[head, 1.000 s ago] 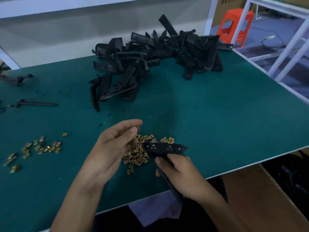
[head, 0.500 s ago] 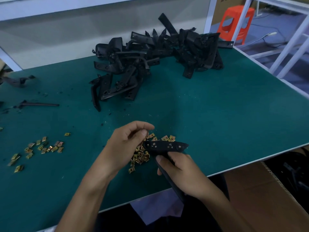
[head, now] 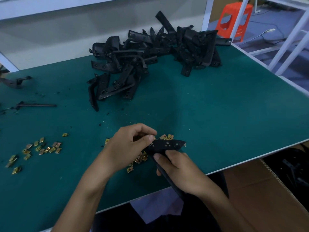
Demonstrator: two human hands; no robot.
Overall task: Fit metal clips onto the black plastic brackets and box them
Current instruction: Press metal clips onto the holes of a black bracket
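The black plastic bracket (head: 167, 145) is held just above the near edge of the green table mat (head: 217, 114). Its flat, hole-pierced head points right and its long stem runs down and back through the right hand (head: 177, 169). That hand grips the stem, with the fingers wrapped round it and the thumb lying along the top just below the head. The left hand (head: 128, 146) is at the bracket's left end with its fingers curled and its thumb and forefinger drawn together at the edge of the head. A gold glint shows at the tips, but I cannot tell whether a clip is pinched there or lies on the mat behind. Beneath both hands sits a heap of metal clips (head: 142, 158), brass-coloured and partly hidden by the hands and the bracket. More scattered clips (head: 41, 148) lie well apart to the left. At the far side of the mat a pile of black brackets (head: 150, 54) lies tangled. A loose black part (head: 15, 81) and a thin black rod (head: 36, 105) lie near the left edge. Below the table's near right edge stands a cardboard box (head: 267, 190); its inside is too dark to read. Beyond the far right corner are a white frame (head: 287, 47) and an orange plastic stool (head: 234, 19).
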